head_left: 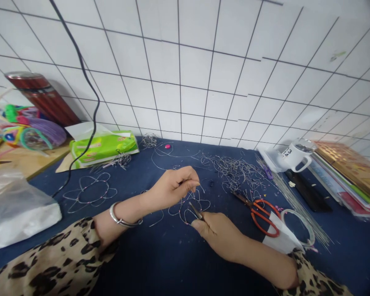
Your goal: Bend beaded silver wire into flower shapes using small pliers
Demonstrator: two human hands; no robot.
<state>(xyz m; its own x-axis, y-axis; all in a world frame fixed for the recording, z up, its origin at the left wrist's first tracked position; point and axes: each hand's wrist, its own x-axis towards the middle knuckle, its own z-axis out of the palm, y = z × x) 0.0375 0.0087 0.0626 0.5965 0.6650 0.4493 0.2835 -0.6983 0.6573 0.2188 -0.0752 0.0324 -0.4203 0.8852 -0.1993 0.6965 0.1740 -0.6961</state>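
Observation:
Between my two hands is a flower-shaped wire frame (207, 201) with small pink beads on its ring and thin looped petals. My left hand (176, 187), with a silver bangle at the wrist, is closed in a pinch above the frame; a thin wire end shows just past its fingertips. My right hand (220, 234) is wrapped around a small dark pair of pliers (196, 211), mostly hidden by the palm, with the tip over the frame's ring. On the left lies another beaded wire flower (92, 192).
Orange-handled scissors (267, 216) lie right of my right hand, near tangled wire scraps (237, 170), straight wires (300, 209) and a clear coil (310, 230). A white mug (296, 154) stands behind. Left are a green tissue pack (106, 148), a plastic bag (21, 213) and a hanging black cable (96, 107).

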